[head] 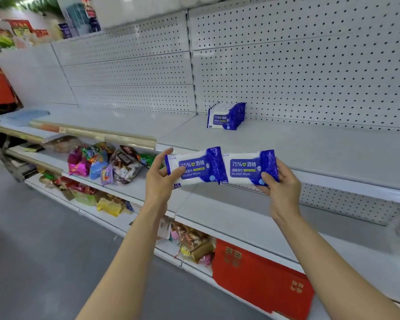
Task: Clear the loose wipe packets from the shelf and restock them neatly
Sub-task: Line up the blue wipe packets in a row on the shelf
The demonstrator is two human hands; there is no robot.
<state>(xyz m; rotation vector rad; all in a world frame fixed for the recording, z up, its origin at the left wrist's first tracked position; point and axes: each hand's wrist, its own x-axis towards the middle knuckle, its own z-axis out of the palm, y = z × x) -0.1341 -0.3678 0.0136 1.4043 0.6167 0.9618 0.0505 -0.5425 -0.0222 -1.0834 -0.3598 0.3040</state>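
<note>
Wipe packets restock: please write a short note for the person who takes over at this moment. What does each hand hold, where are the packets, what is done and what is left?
Left hand: holds one alcohol wipe packet by its left end.
Right hand: holds a second packet by its right end.
Both packets are in the air, side by side, in front of the shelf edge.
Done: a row of packets already stands upright at the back of the shelf, against the pegboard.
Left: set the two held packets into that row. No other loose packets are visible on this shelf.
</note>
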